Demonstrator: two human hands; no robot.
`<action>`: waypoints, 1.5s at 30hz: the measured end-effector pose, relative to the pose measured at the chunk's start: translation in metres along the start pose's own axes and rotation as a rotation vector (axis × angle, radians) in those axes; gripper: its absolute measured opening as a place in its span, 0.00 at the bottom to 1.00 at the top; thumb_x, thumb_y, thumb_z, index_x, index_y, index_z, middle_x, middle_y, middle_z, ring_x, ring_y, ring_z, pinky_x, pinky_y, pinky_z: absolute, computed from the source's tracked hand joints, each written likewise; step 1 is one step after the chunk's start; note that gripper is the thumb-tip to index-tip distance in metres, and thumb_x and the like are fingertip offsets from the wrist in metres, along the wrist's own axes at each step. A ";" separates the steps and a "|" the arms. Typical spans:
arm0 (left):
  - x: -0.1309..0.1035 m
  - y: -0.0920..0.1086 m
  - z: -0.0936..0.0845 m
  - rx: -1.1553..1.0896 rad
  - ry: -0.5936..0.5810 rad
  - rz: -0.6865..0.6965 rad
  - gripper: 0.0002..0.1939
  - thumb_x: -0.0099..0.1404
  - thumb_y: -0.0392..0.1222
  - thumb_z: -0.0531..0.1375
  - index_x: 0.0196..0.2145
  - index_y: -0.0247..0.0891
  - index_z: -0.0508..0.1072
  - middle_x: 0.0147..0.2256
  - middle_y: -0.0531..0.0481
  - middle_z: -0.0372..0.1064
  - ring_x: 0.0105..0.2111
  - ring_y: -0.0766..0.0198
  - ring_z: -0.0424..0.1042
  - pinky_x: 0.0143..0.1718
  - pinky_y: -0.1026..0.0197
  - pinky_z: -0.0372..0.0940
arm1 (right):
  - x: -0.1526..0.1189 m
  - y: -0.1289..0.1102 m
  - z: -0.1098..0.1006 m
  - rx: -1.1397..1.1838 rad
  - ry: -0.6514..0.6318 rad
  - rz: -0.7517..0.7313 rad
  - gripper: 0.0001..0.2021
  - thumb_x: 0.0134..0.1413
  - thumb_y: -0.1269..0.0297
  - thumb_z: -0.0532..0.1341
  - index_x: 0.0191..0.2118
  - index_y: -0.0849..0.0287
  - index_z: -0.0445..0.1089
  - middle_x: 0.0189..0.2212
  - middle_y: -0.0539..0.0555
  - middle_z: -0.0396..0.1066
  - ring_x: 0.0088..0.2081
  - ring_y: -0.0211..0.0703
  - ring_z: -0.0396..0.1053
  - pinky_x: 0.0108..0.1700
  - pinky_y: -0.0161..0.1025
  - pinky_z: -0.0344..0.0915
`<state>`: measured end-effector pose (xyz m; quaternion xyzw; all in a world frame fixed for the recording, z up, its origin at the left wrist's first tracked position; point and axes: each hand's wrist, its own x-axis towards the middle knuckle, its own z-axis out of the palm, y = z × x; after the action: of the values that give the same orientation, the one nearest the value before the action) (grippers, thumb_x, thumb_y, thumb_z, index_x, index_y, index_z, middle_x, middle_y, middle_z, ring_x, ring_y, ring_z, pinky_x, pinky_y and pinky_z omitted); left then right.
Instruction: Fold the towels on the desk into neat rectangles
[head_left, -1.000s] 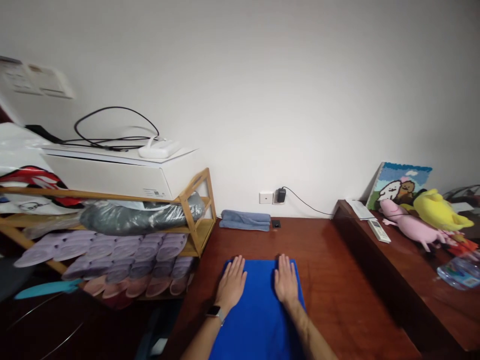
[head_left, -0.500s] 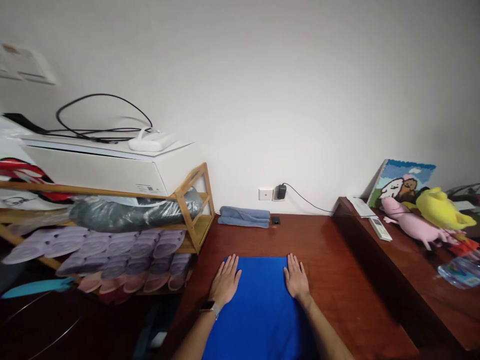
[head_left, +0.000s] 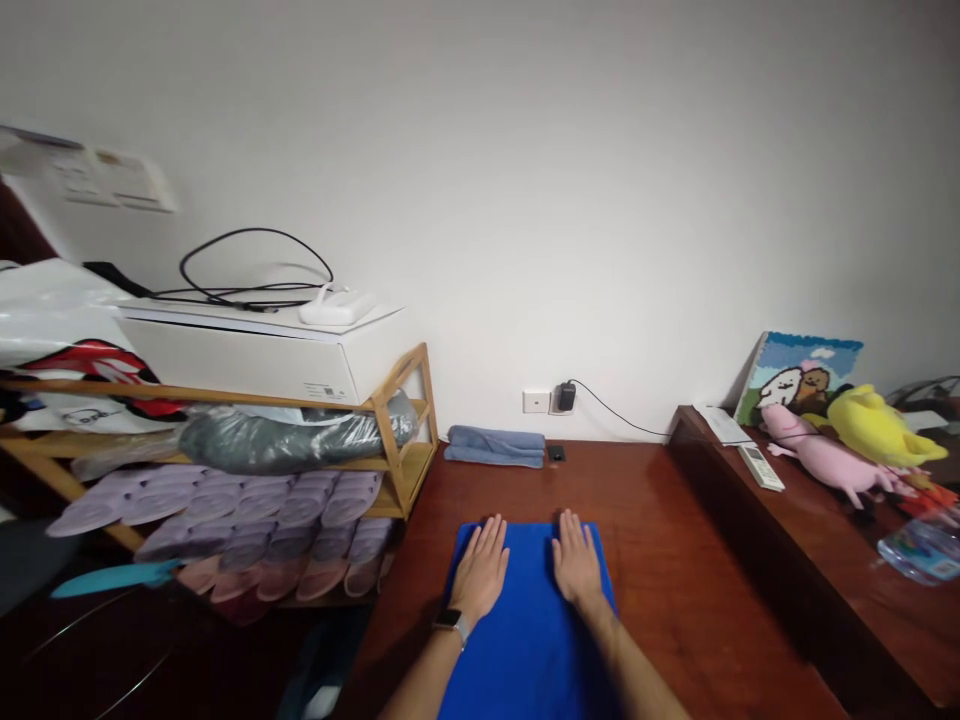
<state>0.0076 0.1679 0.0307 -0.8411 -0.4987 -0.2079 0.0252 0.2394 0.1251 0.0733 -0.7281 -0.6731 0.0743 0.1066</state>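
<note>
A blue cloth (head_left: 525, 640) lies spread on the reddish-brown table (head_left: 675, 580), its lower part running out of the picture. My left hand (head_left: 482, 570) rests flat on its upper left part, fingers stretched out, a watch on the wrist. My right hand (head_left: 577, 562) is flat on the upper right part, fingers extended. A strip of blue cloth shows outside each hand. Neither hand grips anything.
A folded grey-blue cloth (head_left: 495, 447) lies by the wall, near a socket with a black plug (head_left: 567, 396). Left stands a wooden rack (head_left: 409, 470) with slippers and a white box (head_left: 247, 355). Right, a raised ledge holds a remote (head_left: 761, 467), plush toys and a bottle (head_left: 921, 552).
Both hands have moved inward over the blue cloth, closer together, uncovering its side edges. The view has shifted slightly to the left and up.
</note>
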 end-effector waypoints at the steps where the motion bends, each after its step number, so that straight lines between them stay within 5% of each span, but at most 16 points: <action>1: 0.000 0.007 0.004 -0.013 0.003 0.028 0.31 0.80 0.49 0.42 0.74 0.37 0.57 0.72 0.43 0.59 0.72 0.54 0.58 0.73 0.46 0.56 | -0.001 -0.014 0.006 0.026 -0.001 -0.060 0.32 0.75 0.57 0.38 0.77 0.65 0.45 0.77 0.56 0.42 0.78 0.47 0.39 0.78 0.50 0.36; 4: -0.003 0.015 0.017 -0.030 -0.048 0.050 0.30 0.80 0.50 0.42 0.74 0.41 0.59 0.71 0.44 0.63 0.71 0.54 0.62 0.71 0.46 0.59 | -0.002 -0.040 0.026 0.082 -0.057 -0.185 0.32 0.75 0.56 0.38 0.77 0.60 0.46 0.77 0.53 0.43 0.78 0.45 0.39 0.78 0.49 0.38; 6: -0.008 0.007 0.021 -0.024 -0.070 0.008 0.30 0.80 0.50 0.42 0.74 0.41 0.59 0.71 0.44 0.62 0.71 0.53 0.61 0.72 0.44 0.57 | -0.003 -0.036 0.031 0.080 -0.085 -0.187 0.31 0.75 0.56 0.39 0.77 0.59 0.46 0.77 0.53 0.43 0.78 0.45 0.40 0.78 0.49 0.39; 11: -0.022 -0.035 0.019 0.004 -0.041 -0.122 0.31 0.80 0.52 0.43 0.75 0.42 0.54 0.72 0.43 0.60 0.73 0.51 0.58 0.72 0.41 0.56 | -0.003 0.039 0.011 -0.012 -0.080 0.033 0.32 0.74 0.55 0.39 0.78 0.62 0.44 0.78 0.54 0.41 0.78 0.46 0.39 0.77 0.49 0.38; 15: -0.024 -0.045 0.014 0.024 -0.033 -0.164 0.33 0.79 0.53 0.43 0.75 0.39 0.54 0.72 0.41 0.60 0.73 0.50 0.58 0.72 0.39 0.56 | -0.004 0.080 -0.005 -0.050 -0.080 0.090 0.33 0.75 0.54 0.38 0.78 0.62 0.42 0.78 0.54 0.40 0.78 0.45 0.39 0.77 0.49 0.37; 18: -0.019 -0.035 0.009 0.026 -0.004 -0.127 0.33 0.78 0.52 0.44 0.75 0.38 0.55 0.70 0.40 0.63 0.71 0.49 0.61 0.73 0.39 0.56 | -0.005 0.064 -0.009 -0.069 -0.082 0.120 0.33 0.74 0.57 0.39 0.77 0.65 0.44 0.78 0.56 0.41 0.78 0.47 0.38 0.78 0.50 0.35; 22: -0.006 -0.003 0.007 0.001 0.039 0.002 0.30 0.79 0.46 0.43 0.75 0.40 0.57 0.72 0.43 0.61 0.71 0.52 0.61 0.73 0.43 0.57 | -0.006 0.003 0.002 0.018 0.002 -0.003 0.32 0.73 0.60 0.39 0.78 0.64 0.43 0.78 0.54 0.39 0.78 0.46 0.36 0.78 0.49 0.35; 27: 0.006 0.029 0.018 -0.009 -0.103 0.061 0.29 0.78 0.43 0.46 0.73 0.46 0.61 0.73 0.46 0.59 0.72 0.53 0.59 0.72 0.43 0.57 | -0.006 -0.045 0.030 0.116 -0.044 -0.183 0.31 0.75 0.58 0.38 0.77 0.60 0.48 0.77 0.53 0.44 0.78 0.45 0.39 0.78 0.50 0.38; 38: -0.008 -0.038 0.013 0.023 -0.059 -0.122 0.31 0.79 0.52 0.42 0.73 0.42 0.61 0.72 0.43 0.60 0.72 0.50 0.58 0.72 0.40 0.56 | 0.002 0.061 -0.005 -0.017 -0.087 0.091 0.33 0.75 0.55 0.36 0.78 0.64 0.42 0.78 0.53 0.39 0.78 0.43 0.37 0.77 0.46 0.36; 45: 0.000 -0.017 -0.008 0.033 -0.058 -0.107 0.32 0.79 0.51 0.41 0.72 0.37 0.63 0.70 0.39 0.63 0.71 0.49 0.61 0.72 0.40 0.56 | 0.000 0.040 -0.019 -0.036 -0.114 0.123 0.33 0.74 0.58 0.37 0.77 0.70 0.43 0.78 0.58 0.40 0.78 0.47 0.38 0.78 0.49 0.35</action>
<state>-0.0098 0.1744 0.0345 -0.8183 -0.5469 -0.1761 0.0134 0.2830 0.1207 0.0818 -0.7643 -0.6335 0.1101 0.0503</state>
